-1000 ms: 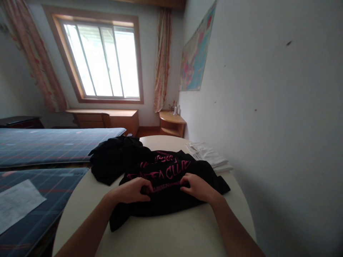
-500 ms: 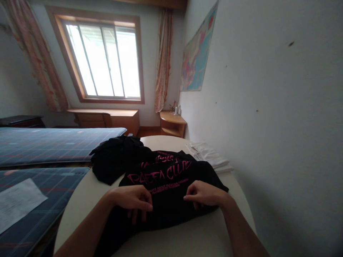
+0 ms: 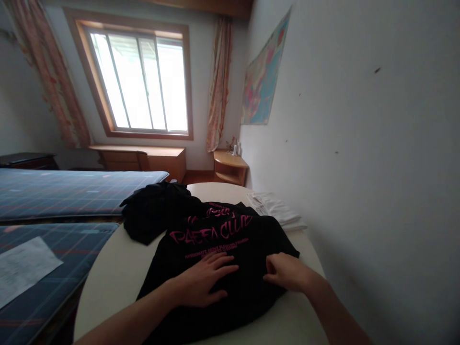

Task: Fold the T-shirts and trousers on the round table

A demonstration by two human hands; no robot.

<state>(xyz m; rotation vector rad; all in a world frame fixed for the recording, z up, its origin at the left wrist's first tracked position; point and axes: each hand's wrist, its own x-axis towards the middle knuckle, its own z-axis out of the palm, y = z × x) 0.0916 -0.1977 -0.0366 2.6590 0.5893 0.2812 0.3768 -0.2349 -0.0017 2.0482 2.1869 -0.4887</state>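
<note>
A black T-shirt point(image 3: 247, 287) with pink lettering lies spread and somewhat rumpled over the round table. My left hand point(image 3: 203, 280) rests flat on its middle, just below the print, with fingers stretched apart. Toward the shirt's right side, my right hand point(image 3: 285, 270) is closed, thumb and forefinger pinched together at the cloth; its other fingers are curled and partly hidden. A bunched black garment point(image 3: 147, 215) lies against the shirt's far left side.
The cream round table point(image 3: 104, 273) stands close to the white wall on the right. Folded white cloth point(image 3: 278, 211) lies at its far right edge. To the left are plaid mattresses point(image 3: 79, 191) and a sheet of paper point(image 3: 28, 268). A corner shelf point(image 3: 232, 160) stands beyond.
My left hand has moved right and opened flat onto the shirt from a curled grip. My right hand has shifted slightly right, still curled. The shirt's near part lies more spread out.
</note>
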